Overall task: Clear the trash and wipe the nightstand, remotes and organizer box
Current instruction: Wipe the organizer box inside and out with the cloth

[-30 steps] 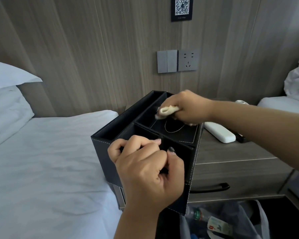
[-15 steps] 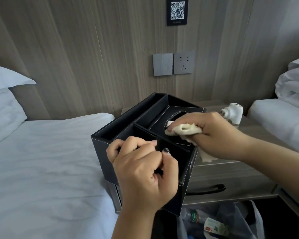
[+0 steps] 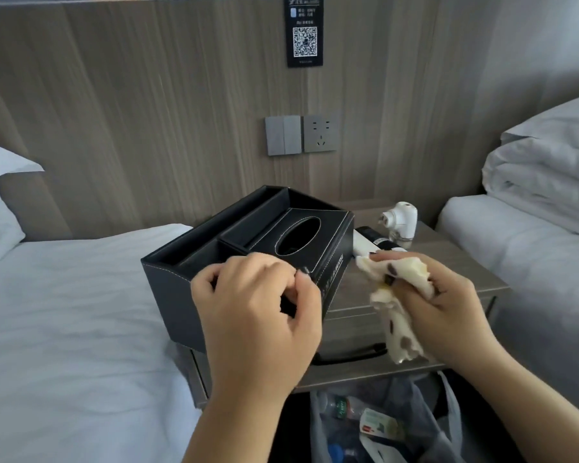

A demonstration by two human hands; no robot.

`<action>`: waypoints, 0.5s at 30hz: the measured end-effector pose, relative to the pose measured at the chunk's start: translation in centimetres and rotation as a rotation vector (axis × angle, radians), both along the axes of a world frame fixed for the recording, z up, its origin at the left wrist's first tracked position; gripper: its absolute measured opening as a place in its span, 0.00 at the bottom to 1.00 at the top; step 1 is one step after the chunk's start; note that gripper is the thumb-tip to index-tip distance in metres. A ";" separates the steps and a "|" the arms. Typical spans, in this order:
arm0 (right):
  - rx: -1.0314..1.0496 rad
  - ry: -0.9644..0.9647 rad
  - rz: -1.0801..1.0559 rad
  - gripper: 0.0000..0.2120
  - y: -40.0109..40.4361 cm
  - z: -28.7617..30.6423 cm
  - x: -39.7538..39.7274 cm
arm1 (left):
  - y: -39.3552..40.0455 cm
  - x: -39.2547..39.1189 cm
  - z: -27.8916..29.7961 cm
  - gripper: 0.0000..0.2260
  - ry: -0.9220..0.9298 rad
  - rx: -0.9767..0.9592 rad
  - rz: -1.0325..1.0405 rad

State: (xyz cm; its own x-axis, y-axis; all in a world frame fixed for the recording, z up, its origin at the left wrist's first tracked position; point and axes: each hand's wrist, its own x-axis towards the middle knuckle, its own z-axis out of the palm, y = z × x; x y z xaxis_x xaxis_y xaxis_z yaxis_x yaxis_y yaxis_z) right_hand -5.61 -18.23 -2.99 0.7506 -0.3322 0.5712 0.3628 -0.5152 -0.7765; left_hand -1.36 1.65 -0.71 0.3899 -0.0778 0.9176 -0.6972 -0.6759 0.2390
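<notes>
Left hand [image 3: 258, 315] clamps the near rim of the black stitched leatherette organizer box [image 3: 248, 248], holding it tilted over the front left corner of the grey wood-grain nightstand [image 3: 455, 262], partly above the white bed [image 3: 74, 312]. Right hand [image 3: 438, 309] has its grip clenched on a bunched cream cloth with brown spots [image 3: 398, 315], clear of the box, just beside its right wall. The step looks like wiping the box's outer faces. Best done with a flat pad of cloth, long strokes along that printed side, left hand bracing firmly. A white remote [image 3: 363, 245] lies behind on the counter.
</notes>
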 end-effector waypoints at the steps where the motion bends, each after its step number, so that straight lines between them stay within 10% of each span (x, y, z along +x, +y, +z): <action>1: 0.067 0.015 -0.132 0.19 -0.8 -0.2 -0.5 | -1.0 -1.1 0.0 0.10 -0.012 0.040 -0.038; 5: 0.223 -0.001 -0.543 0.14 -5.1 0.9 -0.6 | -5.7 -4.8 -0.7 0.01 -0.005 0.244 -0.195; 9: 0.181 -0.108 -0.627 0.17 -7.7 0.5 1.8 | -8.2 -4.8 -1.3 0.17 0.128 0.386 -0.057; 15: -0.212 0.225 -0.522 0.16 -11.6 -3.0 5.3 | -8.6 -1.2 -2.4 0.34 0.362 0.526 0.237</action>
